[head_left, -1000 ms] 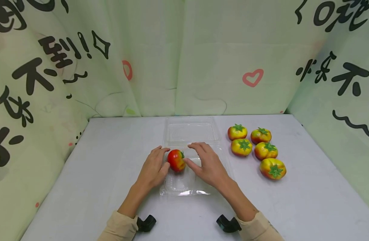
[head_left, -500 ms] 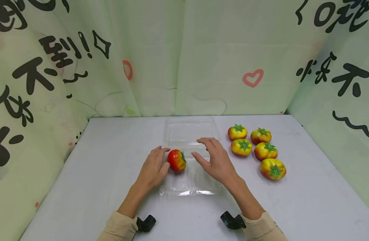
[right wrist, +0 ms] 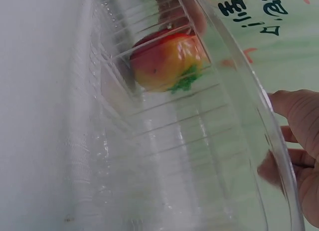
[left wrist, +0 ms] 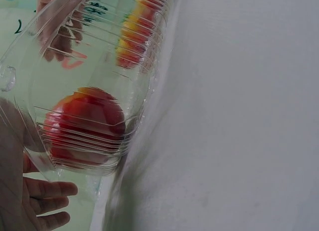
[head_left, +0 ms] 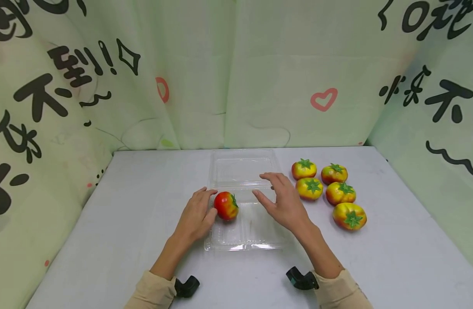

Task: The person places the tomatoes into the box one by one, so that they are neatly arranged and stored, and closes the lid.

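Note:
A clear plastic box lies opened flat on the table, its lid toward the back. One red-and-yellow tomato sits inside the box at the left, its green calyx facing right; through the ribbed wall the left wrist view shows the same tomato. My left hand is at the box's left rim, thumb close to the tomato, fingers fairly straight. Whether it touches the rim or tomato I cannot tell. Over the box's right side, my right hand hovers with thumb and fingers apart, holding nothing.
Several more yellow-red tomatoes with green calyxes stand grouped on the white table, right of the box. Printed cloth curtains rise behind the table and on both sides.
My right hand has drawn away from the tomato, moving right and slightly back with its fingers spread. The left hand and the tomato in the box have stayed in place.

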Available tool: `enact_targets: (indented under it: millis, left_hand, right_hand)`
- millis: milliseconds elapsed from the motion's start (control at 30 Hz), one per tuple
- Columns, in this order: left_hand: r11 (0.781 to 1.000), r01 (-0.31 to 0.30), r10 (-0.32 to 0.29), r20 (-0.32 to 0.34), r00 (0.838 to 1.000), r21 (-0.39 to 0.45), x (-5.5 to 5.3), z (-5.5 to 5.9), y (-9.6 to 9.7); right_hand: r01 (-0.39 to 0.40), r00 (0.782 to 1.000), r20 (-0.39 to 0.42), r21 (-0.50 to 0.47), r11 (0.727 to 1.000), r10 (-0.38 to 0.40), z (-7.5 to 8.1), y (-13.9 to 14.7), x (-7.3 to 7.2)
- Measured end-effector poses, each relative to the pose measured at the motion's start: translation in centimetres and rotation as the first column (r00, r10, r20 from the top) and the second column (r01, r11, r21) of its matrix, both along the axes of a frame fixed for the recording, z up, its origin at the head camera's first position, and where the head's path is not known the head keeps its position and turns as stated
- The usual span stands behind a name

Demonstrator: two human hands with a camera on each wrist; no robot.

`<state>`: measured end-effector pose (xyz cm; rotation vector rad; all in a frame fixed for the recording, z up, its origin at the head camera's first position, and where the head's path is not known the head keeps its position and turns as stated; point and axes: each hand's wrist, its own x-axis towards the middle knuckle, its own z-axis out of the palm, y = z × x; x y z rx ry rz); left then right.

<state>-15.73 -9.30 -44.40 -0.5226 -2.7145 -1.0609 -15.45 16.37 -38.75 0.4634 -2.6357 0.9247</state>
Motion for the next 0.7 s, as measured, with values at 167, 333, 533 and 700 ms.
enact_targets:
  millis: [167,333,533,700]
  left_hand:
    - [1.000,0.003,-0.003,-0.005,1.000,0.001,0.0,0.0,0.0]
    - [1.000,0.008,-0.008,-0.006,1.000,0.011,0.0,0.0,-0.1]
    - [1.000,-0.004,0.004,0.000,1.000,0.004,0.0,0.0,-0.1]
    - [1.000,-0.006,0.006,0.010,1.000,0.005,0.1,0.1,0.0]
  right_hand:
    - [0.035,0.999,0.005,0.004,0.999,-0.035,0.3,0.8,-0.2]
    - [0.057,0.998,-0.010,-0.018,0.998,-0.057,0.3,1.5,-0.5]
    - [0.052,0.998,-0.020,-0.027,0.998,-0.052,0.1,2.1,-0.8]
    - [0.064,0.998,-0.004,-0.015,0.998,-0.064,0.0,2.8,-1.2]
